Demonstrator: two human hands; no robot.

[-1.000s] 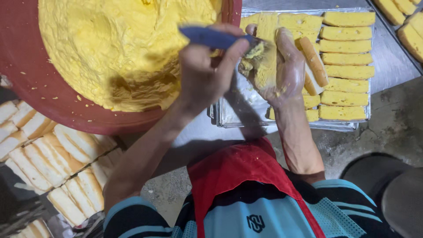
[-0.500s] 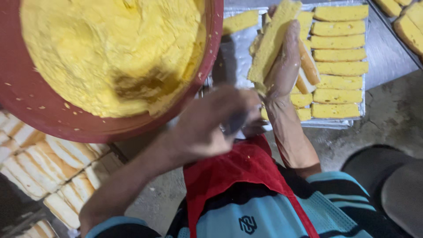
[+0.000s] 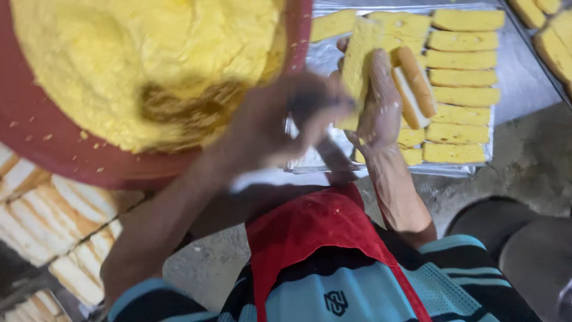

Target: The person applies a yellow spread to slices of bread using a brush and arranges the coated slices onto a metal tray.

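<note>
My right hand (image 3: 381, 110) is shut on a yellow-coated bread slice (image 3: 357, 65), held upright over the foil-lined tray (image 3: 518, 83). A second slice with a white face and brown crust (image 3: 412, 83) is tucked between the same fingers. My left hand (image 3: 280, 119) is blurred by motion, just left of the held slice and at the rim of the red basin (image 3: 47, 149). It is closed around a dark handle that looks like the spreading knife; the blade is smeared and hard to make out. The basin holds a mound of yellow paste (image 3: 137, 53).
Rows of coated yellow slices (image 3: 459, 95) lie on the tray. Plain sliced bread (image 3: 65, 220) is stacked at the lower left. Another tray of slices (image 3: 551, 36) shows at the top right. A red apron (image 3: 316, 238) and grey floor (image 3: 524, 161) are below.
My left hand dropped from above the held slice toward my body with the blue knife, then swung back up beside the slice. My right hand tilted the slice upright.
</note>
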